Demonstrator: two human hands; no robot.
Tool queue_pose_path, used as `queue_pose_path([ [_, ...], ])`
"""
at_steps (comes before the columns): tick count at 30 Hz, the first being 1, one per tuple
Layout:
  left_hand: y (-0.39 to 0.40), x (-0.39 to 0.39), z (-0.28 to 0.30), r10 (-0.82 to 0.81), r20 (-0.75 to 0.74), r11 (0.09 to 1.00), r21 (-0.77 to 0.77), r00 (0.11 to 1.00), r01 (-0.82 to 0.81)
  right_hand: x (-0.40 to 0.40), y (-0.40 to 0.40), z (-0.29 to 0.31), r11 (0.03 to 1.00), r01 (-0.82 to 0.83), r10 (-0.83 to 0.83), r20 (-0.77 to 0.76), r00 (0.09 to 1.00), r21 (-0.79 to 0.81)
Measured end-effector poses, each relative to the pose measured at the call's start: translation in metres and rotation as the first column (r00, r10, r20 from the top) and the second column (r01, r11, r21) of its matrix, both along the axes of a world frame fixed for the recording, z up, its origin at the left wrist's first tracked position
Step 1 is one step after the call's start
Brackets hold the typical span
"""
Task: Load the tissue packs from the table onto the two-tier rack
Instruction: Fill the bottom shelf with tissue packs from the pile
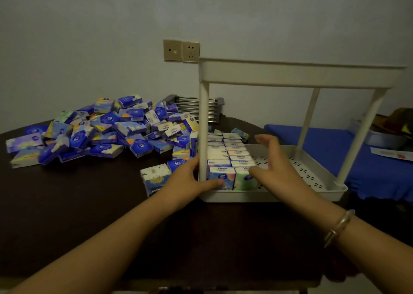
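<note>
A home room: wall sockets (181, 50), blue-covered bed (368, 170), dark table (89, 204).

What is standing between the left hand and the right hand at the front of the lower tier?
In the head view, the rack's front-left post and two upright tissue packs stand between the left hand and the right hand.
</note>
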State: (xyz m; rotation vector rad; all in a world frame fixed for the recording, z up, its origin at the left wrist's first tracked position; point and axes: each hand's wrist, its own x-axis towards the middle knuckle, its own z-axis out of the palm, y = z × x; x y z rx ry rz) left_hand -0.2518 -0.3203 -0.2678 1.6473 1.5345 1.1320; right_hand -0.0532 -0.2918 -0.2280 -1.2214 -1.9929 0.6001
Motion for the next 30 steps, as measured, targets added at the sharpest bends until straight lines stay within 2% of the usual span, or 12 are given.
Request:
queue_pose_path([
  [2,-0.003,-0.009,0.005,0.015,0.042,0.999,0.029,0.999,-0.016,-0.005,-0.015,0.005,0.981,-0.069,0.063,0.036,0.997,0.184],
  [7,-0.011,-0.044,0.006,0.128,0.167,0.981,0.122,0.978,-0.149,-0.047,-0.039,0.020,0.934,-0.201,0.196,0.048,0.979,0.295],
  [11,-0.019,-0.090,-0.005,0.265,0.239,0.935,0.174,0.934,-0.310,-0.088,-0.044,0.020,0.908,-0.265,0.264,0.049,0.963,0.325],
  [18,-0.029,-0.172,-0.024,0.515,0.129,0.821,0.209,0.847,-0.531,-0.183,-0.026,-0.003,0.882,-0.372,0.353,0.118,0.928,0.291],
  [23,-0.023,-0.203,-0.029,0.542,0.449,0.756,0.110,0.711,-0.646,-0.260,0.017,-0.024,0.905,-0.339,0.299,0.183,0.937,0.256],
  [26,-0.022,-0.217,-0.026,0.568,0.549,0.693,0.081,0.613,-0.716,-0.302,0.044,-0.033,0.918,-0.327,0.258,0.289,0.922,0.225],
  [30,-0.027,-0.236,-0.026,0.659,0.627,0.549,-0.023,0.415,-0.836,-0.348,0.068,-0.037,0.892,-0.426,0.333,0.417,0.846,0.153],
])
